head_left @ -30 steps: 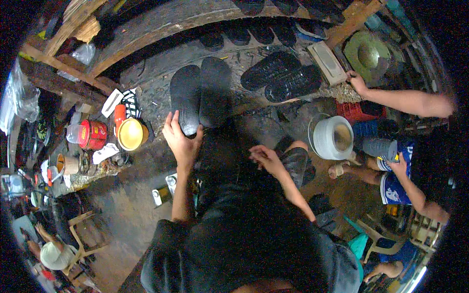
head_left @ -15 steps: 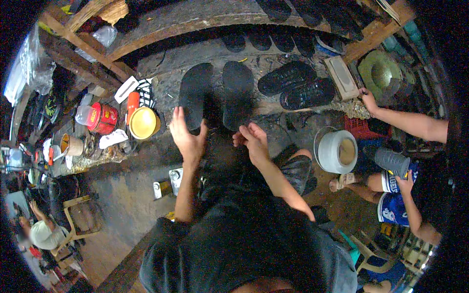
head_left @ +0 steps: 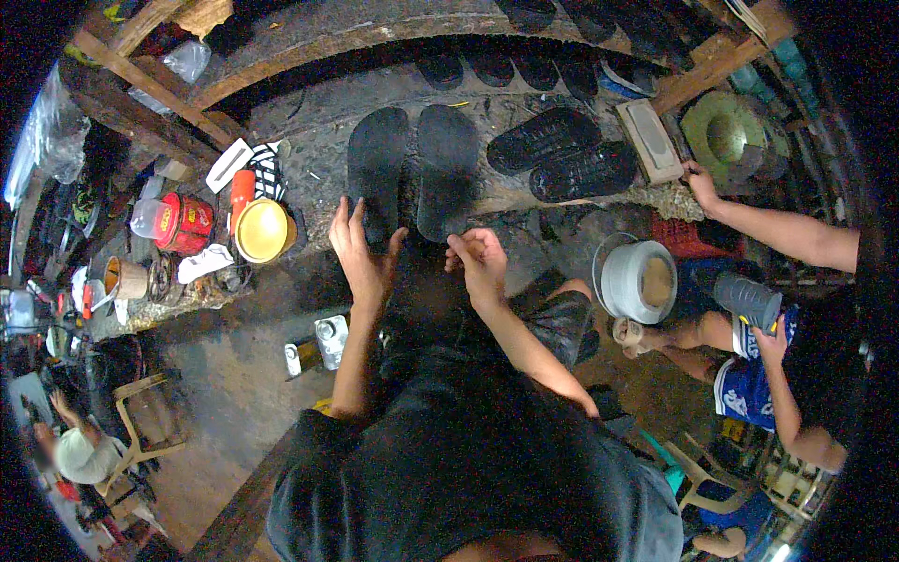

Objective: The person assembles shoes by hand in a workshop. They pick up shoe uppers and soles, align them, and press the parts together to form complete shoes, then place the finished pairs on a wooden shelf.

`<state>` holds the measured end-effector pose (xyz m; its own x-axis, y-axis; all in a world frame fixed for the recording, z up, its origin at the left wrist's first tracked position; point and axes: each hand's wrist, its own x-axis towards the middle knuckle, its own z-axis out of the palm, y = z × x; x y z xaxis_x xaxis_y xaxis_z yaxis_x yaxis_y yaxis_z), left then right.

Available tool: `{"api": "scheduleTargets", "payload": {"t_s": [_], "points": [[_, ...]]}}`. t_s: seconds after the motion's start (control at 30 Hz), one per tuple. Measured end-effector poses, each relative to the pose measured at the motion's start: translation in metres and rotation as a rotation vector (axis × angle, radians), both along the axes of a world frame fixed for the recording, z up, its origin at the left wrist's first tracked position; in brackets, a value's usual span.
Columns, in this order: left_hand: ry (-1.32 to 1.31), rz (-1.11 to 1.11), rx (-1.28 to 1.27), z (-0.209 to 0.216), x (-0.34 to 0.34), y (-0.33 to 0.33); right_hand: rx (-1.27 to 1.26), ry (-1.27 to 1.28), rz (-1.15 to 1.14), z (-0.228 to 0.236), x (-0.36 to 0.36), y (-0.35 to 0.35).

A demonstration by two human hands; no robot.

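Two black shoe soles lie side by side on the worn bench, a narrow gap between them. At the heel of the left sole (head_left: 378,159) is my left hand (head_left: 365,262), its fingers stretched and its thumb spread to the other side. My right hand (head_left: 479,267) is by the heel of the right sole (head_left: 447,159), fingers curled in and thumb close to the forefinger. Whether something small sits in that pinch is hidden. To the right lies a pair of black textured sandals or soles (head_left: 562,155).
Left on the bench stand a yellow-topped tub (head_left: 263,231), a red container (head_left: 184,223) and an orange bottle (head_left: 243,190). A whetstone-like block (head_left: 650,140) lies at right beside a co-worker's hand (head_left: 700,187). A white pail (head_left: 637,281) hangs or stands below; another person holds a grey shoe (head_left: 747,298).
The right sole has shifted left, closer to the left sole, and both now lie nearly parallel. My hands stay by the heels. The whole view has moved slightly.
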<state>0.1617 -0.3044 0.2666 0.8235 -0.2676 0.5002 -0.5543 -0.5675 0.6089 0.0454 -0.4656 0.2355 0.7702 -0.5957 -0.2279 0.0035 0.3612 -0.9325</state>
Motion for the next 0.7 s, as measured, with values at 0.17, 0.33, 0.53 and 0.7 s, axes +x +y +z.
{"api": "scheduleTargets", "payload": {"t_s": [0.17,0.33,0.53,0.7], "points": [[0.024,-0.047,0.009,0.006,0.002,0.0,-0.062,-0.089,-0.062,0.001,0.004,0.005],[0.021,-0.073,0.024,0.019,-0.008,-0.006,-0.331,0.079,-0.02,-0.027,-0.022,0.001],[0.019,-0.196,0.075,0.027,-0.017,-0.023,-0.547,0.335,0.156,-0.101,-0.066,-0.013],[0.038,-0.276,0.03,0.038,-0.026,-0.049,-0.07,0.336,0.237,-0.119,-0.085,-0.021]]}}
